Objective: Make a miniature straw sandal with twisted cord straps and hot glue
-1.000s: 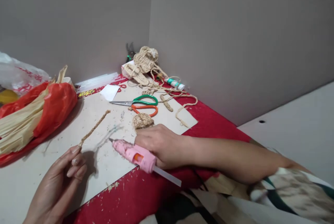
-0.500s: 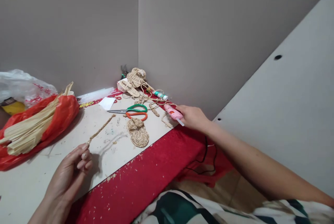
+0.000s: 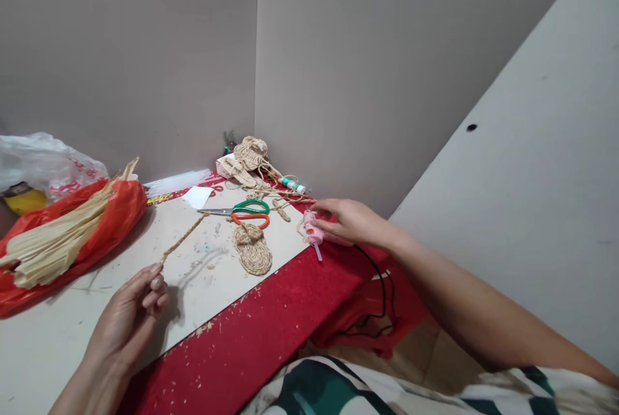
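Observation:
A short braided straw cord sticks up and to the right from my left hand, pinched between thumb and fingertips. My right hand is at a pink glue gun by the table's right corner. Its fingers are apart and loosely over the gun, the thumb against the body; the handle shows below, outside the palm. A clear glue stick juts from the gun towards me. Between the hands lie a small woven straw slipper and scissors with green and orange handles.
Straw strips lie in a red plastic bag at left. Woven straw pieces, a green-white tube and clear sticks are at the back. A black cord hangs off the red-covered edge. Grey panels enclose the table.
The glue gun has turned and come lower at the table corner, and my right hand has loosened from its handle. My left hand keeps the cord, nearly unmoved. The view has shifted slightly.

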Demonstrator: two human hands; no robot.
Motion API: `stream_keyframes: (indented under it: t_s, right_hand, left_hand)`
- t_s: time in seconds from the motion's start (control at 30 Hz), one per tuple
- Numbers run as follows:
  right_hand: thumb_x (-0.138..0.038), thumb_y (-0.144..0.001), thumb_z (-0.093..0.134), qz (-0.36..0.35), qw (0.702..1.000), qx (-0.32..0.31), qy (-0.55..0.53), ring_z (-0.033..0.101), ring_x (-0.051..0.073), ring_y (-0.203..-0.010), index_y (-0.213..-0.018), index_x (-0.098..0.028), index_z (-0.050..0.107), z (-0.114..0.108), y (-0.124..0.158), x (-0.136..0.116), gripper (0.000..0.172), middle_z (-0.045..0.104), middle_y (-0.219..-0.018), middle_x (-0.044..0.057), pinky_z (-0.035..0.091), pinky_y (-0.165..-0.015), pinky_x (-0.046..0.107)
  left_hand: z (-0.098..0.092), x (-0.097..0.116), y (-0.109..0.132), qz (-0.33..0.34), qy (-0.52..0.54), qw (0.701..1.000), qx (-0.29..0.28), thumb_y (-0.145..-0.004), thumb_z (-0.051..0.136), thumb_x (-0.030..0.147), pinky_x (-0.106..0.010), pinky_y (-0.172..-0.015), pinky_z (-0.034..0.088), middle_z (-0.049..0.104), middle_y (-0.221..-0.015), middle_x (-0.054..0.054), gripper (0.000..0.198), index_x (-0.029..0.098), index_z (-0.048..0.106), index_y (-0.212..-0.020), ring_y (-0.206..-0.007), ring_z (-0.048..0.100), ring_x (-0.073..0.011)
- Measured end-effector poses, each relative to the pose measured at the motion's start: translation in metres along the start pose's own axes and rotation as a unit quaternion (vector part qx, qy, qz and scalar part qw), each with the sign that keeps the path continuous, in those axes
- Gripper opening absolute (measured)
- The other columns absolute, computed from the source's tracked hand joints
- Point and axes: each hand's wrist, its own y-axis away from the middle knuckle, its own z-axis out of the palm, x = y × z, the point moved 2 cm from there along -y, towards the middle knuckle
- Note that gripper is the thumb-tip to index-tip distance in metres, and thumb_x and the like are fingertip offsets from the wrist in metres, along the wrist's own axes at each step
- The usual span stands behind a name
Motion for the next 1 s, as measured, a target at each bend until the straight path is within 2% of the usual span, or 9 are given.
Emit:
stream_keyframes:
  t_s: [0.1, 0.27, 0.37, 0.47, 0.57, 0.67, 0.73, 0.83, 1.0]
  right_hand:
    - [-0.034, -0.096, 0.05, -0.064, 0.997, 0.022, -0.026, 0.067, 0.019, -0.089, -0.111, -0.015, 0.068, 0.004, -0.023, -0.031, 0.03, 0.073, -0.102, 0.012, 0.048, -0.078, 0.03]
    - [-0.025, -0.092, 0.056, -0.172, 0.982, 0.057, -0.05, 0.065, 0.02, -0.082, -0.096, -0.014, 0.07, 0.022, -0.074, -0.07, 0.018, 0.073, -0.092, 0.011, 0.049, -0.075, 0.033]
    - [-0.025, -0.094, 0.054, -0.234, 0.965, 0.094, -0.072, 0.065, 0.02, -0.09, -0.102, -0.014, 0.068, 0.026, -0.092, -0.098, 0.019, 0.073, -0.1, 0.012, 0.05, -0.081, 0.035]
    - [-0.032, -0.096, 0.053, -0.318, 0.933, 0.146, -0.089, 0.059, 0.022, -0.112, -0.122, -0.014, 0.062, 0.022, -0.093, -0.133, 0.032, 0.068, -0.12, 0.015, 0.047, -0.096, 0.04]
    - [-0.035, -0.098, 0.052, -0.469, 0.858, 0.2, -0.061, 0.057, 0.024, -0.118, -0.128, -0.01, 0.057, 0.02, -0.086, -0.169, 0.04, 0.065, -0.126, 0.017, 0.043, -0.101, 0.042]
    - [-0.034, -0.1, 0.049, -0.526, 0.836, 0.157, 0.008, 0.06, 0.023, -0.111, -0.13, -0.009, 0.053, 0.027, -0.086, -0.191, 0.039, 0.066, -0.125, 0.017, 0.04, -0.098, 0.043]
    - [-0.031, -0.103, 0.044, -0.538, 0.833, 0.118, 0.059, 0.064, 0.019, -0.09, -0.129, -0.012, 0.053, 0.032, -0.088, -0.198, 0.033, 0.071, -0.107, 0.011, 0.041, -0.087, 0.04]
    - [-0.019, -0.103, 0.042, -0.557, 0.815, 0.093, 0.133, 0.057, 0.014, -0.064, -0.118, -0.016, 0.058, 0.039, -0.09, -0.198, 0.022, 0.066, -0.08, 0.003, 0.036, -0.069, 0.035]
    - [-0.018, -0.101, 0.045, -0.563, 0.81, 0.049, 0.155, 0.056, 0.013, -0.063, -0.107, -0.017, 0.061, 0.041, -0.093, -0.191, 0.017, 0.065, -0.079, 0.002, 0.023, -0.055, 0.031]
  left_hand:
    - [-0.001, -0.002, 0.0, 0.0, 0.004, 1.0, 0.005, -0.081, 0.059, 0.001, -0.013, -0.041, 0.039, 0.046, -0.059, 0.006, 0.014, 0.012, 0.062, -0.072, -0.039, 0.036, -0.0002]
    - [-0.003, -0.002, 0.0, 0.01, 0.005, 1.0, 0.004, -0.078, 0.067, 0.006, -0.014, -0.043, 0.04, 0.049, -0.06, 0.005, 0.009, 0.012, 0.063, -0.073, -0.039, 0.034, -0.0006]
    - [-0.006, -0.002, -0.002, 0.017, 0.004, 1.0, 0.004, -0.076, 0.07, 0.008, -0.015, -0.043, 0.04, 0.049, -0.059, 0.005, 0.008, 0.011, 0.064, -0.072, -0.04, 0.034, -0.0014]
    - [-0.008, -0.003, -0.003, 0.01, -0.001, 1.0, -0.001, -0.072, 0.074, 0.01, -0.015, -0.043, 0.04, 0.049, -0.058, 0.005, 0.011, 0.011, 0.064, -0.07, -0.041, 0.034, -0.0016]
    - [-0.009, -0.007, -0.003, -0.009, -0.011, 1.0, -0.018, -0.068, 0.08, 0.013, -0.015, -0.042, 0.038, 0.05, -0.057, 0.005, 0.015, 0.011, 0.065, -0.071, -0.042, 0.032, -0.001]
    - [-0.007, -0.011, -0.001, -0.031, -0.02, 0.999, -0.035, -0.064, 0.086, 0.019, -0.014, -0.041, 0.036, 0.049, -0.056, 0.005, 0.022, 0.012, 0.067, -0.071, -0.042, 0.029, -0.0006]
    - [-0.006, -0.012, 0.001, -0.044, -0.025, 0.998, -0.041, -0.061, 0.089, 0.023, -0.015, -0.041, 0.036, 0.049, -0.055, 0.006, 0.026, 0.013, 0.067, -0.07, -0.042, 0.028, -0.0007]
    - [-0.005, -0.013, 0.002, -0.06, -0.029, 0.997, -0.044, -0.057, 0.092, 0.026, -0.015, -0.041, 0.036, 0.048, -0.053, 0.006, 0.029, 0.013, 0.068, -0.066, -0.043, 0.027, -0.0007]
    - [-0.007, -0.017, -0.004, -0.068, -0.068, 0.995, -0.042, -0.06, 0.091, 0.029, -0.015, -0.04, 0.035, 0.047, -0.052, 0.006, 0.029, 0.013, 0.066, -0.063, -0.043, 0.027, -0.0008]
